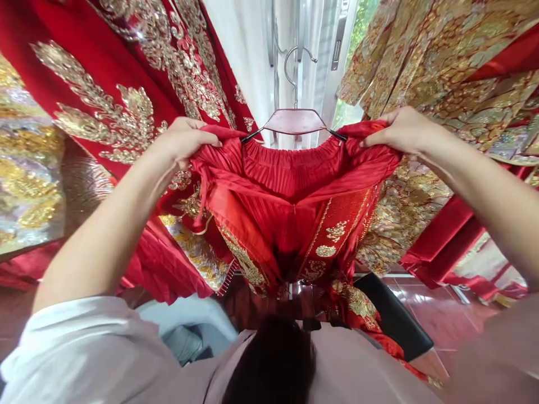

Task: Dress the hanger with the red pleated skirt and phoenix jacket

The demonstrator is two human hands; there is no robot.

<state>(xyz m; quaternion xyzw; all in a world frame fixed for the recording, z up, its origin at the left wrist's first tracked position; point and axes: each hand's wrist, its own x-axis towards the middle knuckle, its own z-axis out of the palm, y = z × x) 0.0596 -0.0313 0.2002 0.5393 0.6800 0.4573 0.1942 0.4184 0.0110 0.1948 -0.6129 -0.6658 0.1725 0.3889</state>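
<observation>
A red pleated skirt (286,168) with gold-embroidered panels hangs in front of me, its gathered waistband spread wide. The clothes hanger (295,120), with a metal hook and dark clip arms, reaches into both sides of the waistband. My left hand (187,140) pinches the waistband's left end, thumb on top of the cloth. At the opposite end, my right hand (398,132) grips the waistband the same way. Red ties dangle below my left hand. The hanger's hook stands up in front of a metal rail, and I cannot tell whether it rests on anything.
Red garments with gold sequins (138,106) hang close on the left. Gold patterned garments (421,62) crowd the right. Behind is a window frame (337,50) with white curtain. Below are a pale blue chair (210,311) and a black seat (396,320) with red cloth beside it.
</observation>
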